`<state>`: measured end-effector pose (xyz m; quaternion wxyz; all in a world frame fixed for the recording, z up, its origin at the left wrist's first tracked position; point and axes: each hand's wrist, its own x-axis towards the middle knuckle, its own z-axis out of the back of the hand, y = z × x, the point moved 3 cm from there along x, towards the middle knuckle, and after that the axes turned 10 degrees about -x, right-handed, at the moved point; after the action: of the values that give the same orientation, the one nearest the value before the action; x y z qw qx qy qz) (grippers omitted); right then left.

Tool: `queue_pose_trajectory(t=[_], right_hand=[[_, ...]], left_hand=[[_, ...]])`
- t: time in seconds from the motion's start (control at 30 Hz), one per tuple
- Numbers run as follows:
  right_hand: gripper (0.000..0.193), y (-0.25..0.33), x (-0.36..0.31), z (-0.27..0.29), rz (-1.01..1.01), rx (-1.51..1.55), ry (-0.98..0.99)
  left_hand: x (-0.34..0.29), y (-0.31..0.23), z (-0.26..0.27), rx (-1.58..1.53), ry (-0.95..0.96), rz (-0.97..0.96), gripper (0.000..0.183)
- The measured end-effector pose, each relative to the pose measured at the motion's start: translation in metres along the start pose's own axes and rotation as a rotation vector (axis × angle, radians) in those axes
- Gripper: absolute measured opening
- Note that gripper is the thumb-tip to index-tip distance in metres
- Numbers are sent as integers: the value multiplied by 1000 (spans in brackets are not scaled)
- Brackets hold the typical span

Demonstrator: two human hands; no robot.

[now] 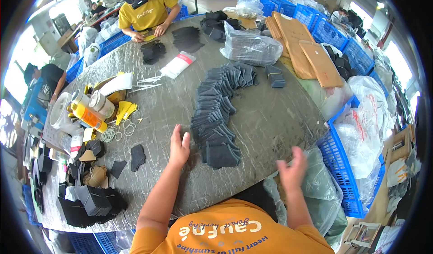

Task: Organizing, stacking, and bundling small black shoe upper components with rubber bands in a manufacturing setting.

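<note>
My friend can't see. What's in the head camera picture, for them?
An open left hand and an open right hand flank a curving row of dark pieces on a table. Across it is a person in yellow; a bottle is at left, a blue crate at right.

my right hand (292,169) is blurred. the lower edge cuts off my orange shirt (234,237). most of the dark pieces (216,107) are partly hidden under their neighbours. a person (97,10) far back is too small to make out clearly.

Lettering (219,229) on orange shirt (232,214), yellow shirt (151,5)
</note>
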<state>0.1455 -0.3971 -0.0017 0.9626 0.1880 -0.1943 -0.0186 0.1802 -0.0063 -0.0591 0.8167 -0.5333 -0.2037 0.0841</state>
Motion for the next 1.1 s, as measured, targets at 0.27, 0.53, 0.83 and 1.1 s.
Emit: queue_pose_trajectory(t=[0.27, 0.53, 0.83, 1.1], right_hand=[[113, 150, 62, -100, 474, 247, 299], [126, 148, 67, -122, 519, 321, 484], [125, 143, 69, -113, 597, 668, 378], [128, 135, 59, -102, 626, 420, 442]], left_hand=[[36, -16, -54, -387, 107, -119, 59], [37, -31, -59, -477, 252, -154, 72], [-1, -45, -52, -651, 250, 49, 82], [-15, -43, -57, -759, 410, 10, 93]])
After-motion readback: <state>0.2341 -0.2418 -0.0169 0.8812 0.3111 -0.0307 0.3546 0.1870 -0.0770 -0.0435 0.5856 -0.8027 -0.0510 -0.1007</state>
